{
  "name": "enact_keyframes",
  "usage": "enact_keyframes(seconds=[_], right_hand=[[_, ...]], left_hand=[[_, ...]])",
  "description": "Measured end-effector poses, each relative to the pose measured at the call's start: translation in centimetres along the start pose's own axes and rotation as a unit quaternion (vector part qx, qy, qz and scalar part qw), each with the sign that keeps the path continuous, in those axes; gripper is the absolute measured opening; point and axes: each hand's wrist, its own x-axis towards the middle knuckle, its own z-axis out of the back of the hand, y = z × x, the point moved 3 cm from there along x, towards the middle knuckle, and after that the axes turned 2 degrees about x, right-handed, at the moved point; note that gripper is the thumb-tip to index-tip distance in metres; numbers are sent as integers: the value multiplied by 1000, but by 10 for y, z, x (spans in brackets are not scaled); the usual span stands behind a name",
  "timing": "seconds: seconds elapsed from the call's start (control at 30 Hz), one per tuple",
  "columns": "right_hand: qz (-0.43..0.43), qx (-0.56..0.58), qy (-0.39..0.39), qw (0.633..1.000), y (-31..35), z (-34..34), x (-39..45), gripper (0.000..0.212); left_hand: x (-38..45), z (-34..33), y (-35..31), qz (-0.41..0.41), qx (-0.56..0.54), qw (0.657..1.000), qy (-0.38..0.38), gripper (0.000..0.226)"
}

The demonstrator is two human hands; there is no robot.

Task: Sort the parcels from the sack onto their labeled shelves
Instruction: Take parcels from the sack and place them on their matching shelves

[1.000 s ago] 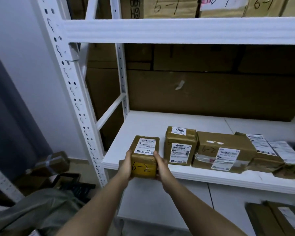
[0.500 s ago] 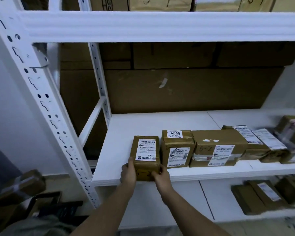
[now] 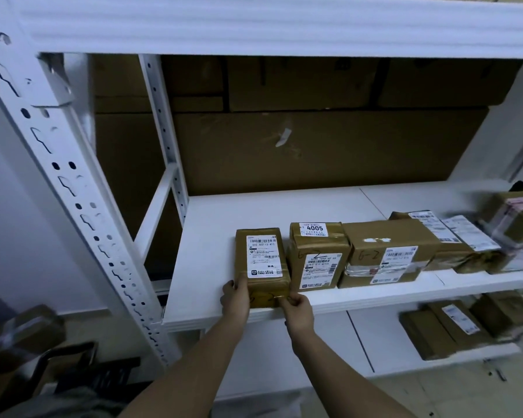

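On shelf (image 3: 212, 236), both arms outstretched, hands gripping parcel (image 3: 261, 260)

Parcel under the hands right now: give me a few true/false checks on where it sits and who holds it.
1. The held parcel rests on the white shelf. True.
2. It lies right of the 4005 parcel. False: it lies left of it.
3. Both the left hand and right hand touch its near end. True.
4. Its label faces down. False: the label faces up.
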Motion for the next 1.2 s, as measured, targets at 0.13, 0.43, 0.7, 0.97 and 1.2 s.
enact_keyframes(seconds=[0.13,0.43,0.7,0.97,1.2], right_hand=[[-4,-9,-7,1000,1,-4,7,20],[-52,16,-13,998,3,-7,21,24],[-49,-1,27,998,3,1,24,18],[-47,-122,145,981,-6,-15,4,9],[-24,-205,295,933,-32,-87,-42,16]], left_hand=[[3,1,-2,-4,-5,1000,-11,57],[9,-3,-13,6,-6,1000,2,55],[8,-3,-13,15,-22,1000,4,56],[-9,21,-2,53,-74,995,-39,47],[-57,116,57,53,-115,979,-162,32]])
